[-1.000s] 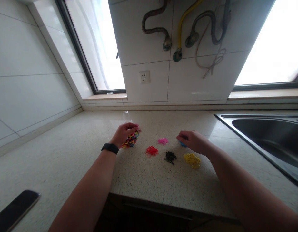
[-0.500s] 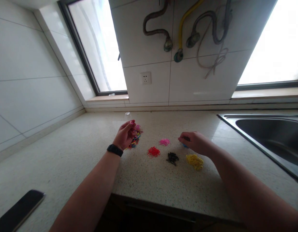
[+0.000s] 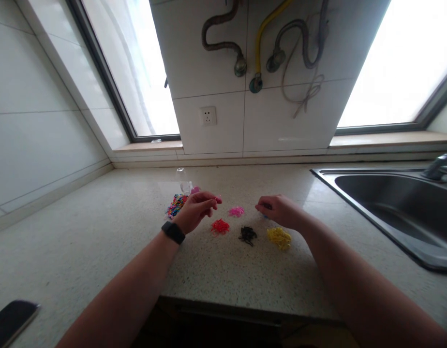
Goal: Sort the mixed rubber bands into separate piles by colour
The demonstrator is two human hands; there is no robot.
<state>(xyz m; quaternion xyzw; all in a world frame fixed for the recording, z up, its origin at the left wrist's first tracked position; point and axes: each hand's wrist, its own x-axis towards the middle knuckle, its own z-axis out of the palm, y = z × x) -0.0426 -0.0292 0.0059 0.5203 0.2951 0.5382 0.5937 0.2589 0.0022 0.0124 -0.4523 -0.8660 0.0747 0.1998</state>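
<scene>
My left hand (image 3: pixel 199 210), wearing a black wristband, hovers above the counter between the mixed pile of coloured rubber bands (image 3: pixel 175 206) and the pink pile (image 3: pixel 236 211). Its thumb and fingers pinch what looks like a small pink rubber band (image 3: pixel 218 199). Below and right of it lies the red pile (image 3: pixel 220 226). My right hand (image 3: pixel 277 209) rests with curled fingers over the blue pile (image 3: pixel 265 216), covering most of it; what its fingers hold is hidden. Nearer me are the black pile (image 3: pixel 248 235) and the yellow pile (image 3: pixel 279 238).
Behind the mixed pile stand a clear container (image 3: pixel 180 174) and a pink object (image 3: pixel 195 190). A dark phone (image 3: pixel 12 319) lies at the near left of the counter (image 3: pixel 223 270). A steel sink (image 3: pixel 390 208) is on the right; a wall socket (image 3: pixel 208 116) is ahead.
My left hand lifted from the mixed pile and moved right toward the pink pile, uncovering the mixed pile. My right hand stayed over the blue pile. The camera view shifted a little.
</scene>
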